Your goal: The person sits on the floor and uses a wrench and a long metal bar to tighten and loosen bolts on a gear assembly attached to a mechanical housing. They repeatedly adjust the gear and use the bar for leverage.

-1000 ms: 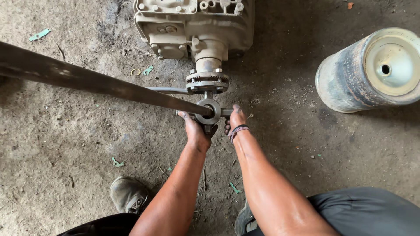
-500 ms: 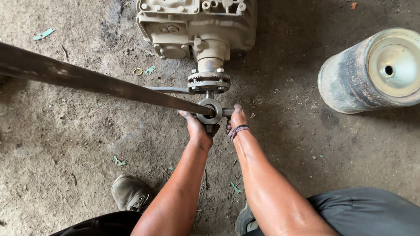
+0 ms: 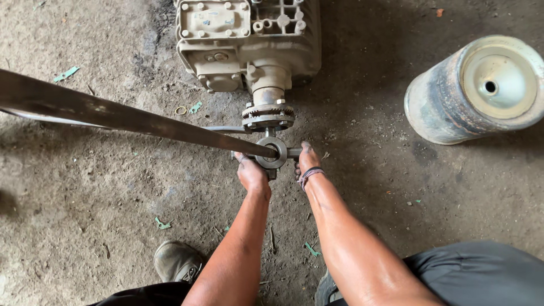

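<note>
A grimy beige gearbox housing [image 3: 249,42] lies on the dirt floor, its round flange [image 3: 268,117] pointing toward me. Just below the flange sits a metal cross-shaped joint with a ring centre [image 3: 271,153]. My left hand [image 3: 251,173] grips the joint's left arm. My right hand [image 3: 307,160], with a band on the wrist, holds the joint's right arm. A long dark steel bar [image 3: 113,116] runs from the left edge and ends at the ring.
A large worn metal cylinder [image 3: 479,90] lies on its side at the upper right. My shoe [image 3: 178,262] rests on the floor at lower left. Small green scraps and a little ring [image 3: 181,110] litter the dirt.
The view has shifted slightly, so the gearbox and hands sit a bit lower and to the right. Both hands keep the same hold on the joint.
</note>
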